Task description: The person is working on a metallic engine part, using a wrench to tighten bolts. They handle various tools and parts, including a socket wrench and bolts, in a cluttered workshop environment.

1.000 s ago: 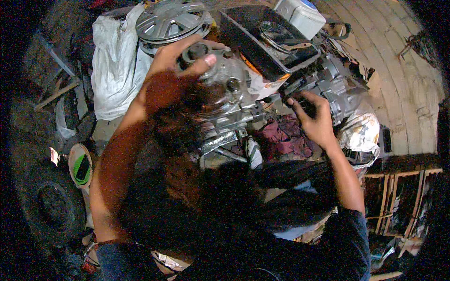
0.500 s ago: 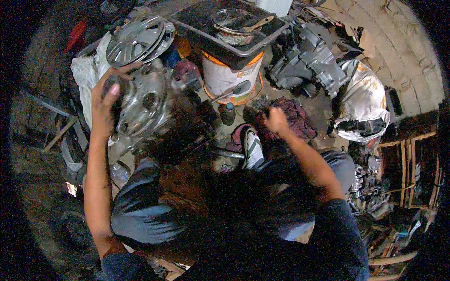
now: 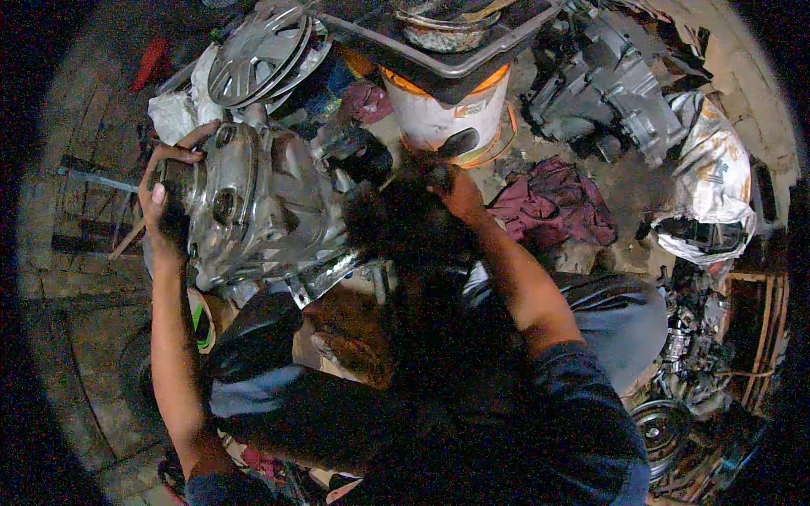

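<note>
A bulky silver metal gearbox casing (image 3: 270, 190) sits tilted in front of my left knee. At its left end my left hand (image 3: 169, 181) is closed, fingers curled over the upper edge and thumb on the near side. My right hand (image 3: 458, 196) is closed beyond the casing's right end, in front of the white bucket (image 3: 447, 126). Its fingertips run into deep shadow at a dark part, so what they grip cannot be made out. A flat metal bracket (image 3: 325, 278) juts out below the casing.
Above the bucket stands a black tray (image 3: 527, 38) with a round dirty pan (image 3: 447, 34). Silver wheel covers (image 3: 261, 59) lean at far left. A maroon cloth (image 3: 557, 202) lies right of my hand, with another metal housing (image 3: 607, 93) and a white sack (image 3: 709, 177) beyond.
My right hand has moved left, away from the maroon cloth and towards the casing. The casing has turned and shows more of its side, my left hand still on it. The view has shifted.
</note>
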`<state>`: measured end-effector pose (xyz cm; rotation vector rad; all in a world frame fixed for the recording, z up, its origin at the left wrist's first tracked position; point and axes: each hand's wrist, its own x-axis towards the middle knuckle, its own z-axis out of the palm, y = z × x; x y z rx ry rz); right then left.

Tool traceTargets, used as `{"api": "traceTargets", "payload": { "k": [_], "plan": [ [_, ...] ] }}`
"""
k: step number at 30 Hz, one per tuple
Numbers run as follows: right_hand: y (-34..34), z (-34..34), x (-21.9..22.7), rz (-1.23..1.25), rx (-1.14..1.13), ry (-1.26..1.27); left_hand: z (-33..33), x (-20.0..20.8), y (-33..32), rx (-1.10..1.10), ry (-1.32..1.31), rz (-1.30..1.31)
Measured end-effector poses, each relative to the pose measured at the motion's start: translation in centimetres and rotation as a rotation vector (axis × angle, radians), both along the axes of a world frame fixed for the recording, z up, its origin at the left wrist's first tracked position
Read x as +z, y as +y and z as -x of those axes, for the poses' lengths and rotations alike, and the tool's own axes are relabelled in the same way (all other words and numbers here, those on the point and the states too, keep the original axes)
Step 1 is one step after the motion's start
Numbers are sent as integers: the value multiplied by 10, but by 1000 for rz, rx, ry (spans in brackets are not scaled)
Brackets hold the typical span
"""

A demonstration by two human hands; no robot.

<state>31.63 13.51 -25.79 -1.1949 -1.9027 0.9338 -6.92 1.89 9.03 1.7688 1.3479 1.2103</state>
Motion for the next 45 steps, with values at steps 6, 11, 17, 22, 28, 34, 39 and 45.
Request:
{"api": "traceTargets", "payload": {
  "k": [6,11,17,22,28,34,39,45],
  "plan": [
    [15,-16,15,61,-470,-252,-25,3,4,171,110,-21],
    [25,-57,2,43,-450,-340,-56,10,12,136,92,-72],
    [24,-79,-21,147,-474,-235,-55,14,6,145,138,-94],
    [28,-89,-69,70,-451,-308,-74,22,-3,282,282,-98],
    [16,-81,-42,32,-410,-315,-83,25,-3,253,240,-64],
    [3,-84,-27,79,-435,-384,-78,24,0,159,166,4],
    [-15,-92,-26,107,-411,-348,-62,17,15,8,226,-120],
    [-37,-113,-34,25,-512,-337,-62,18,26,-82,99,-34]
  ]
}}
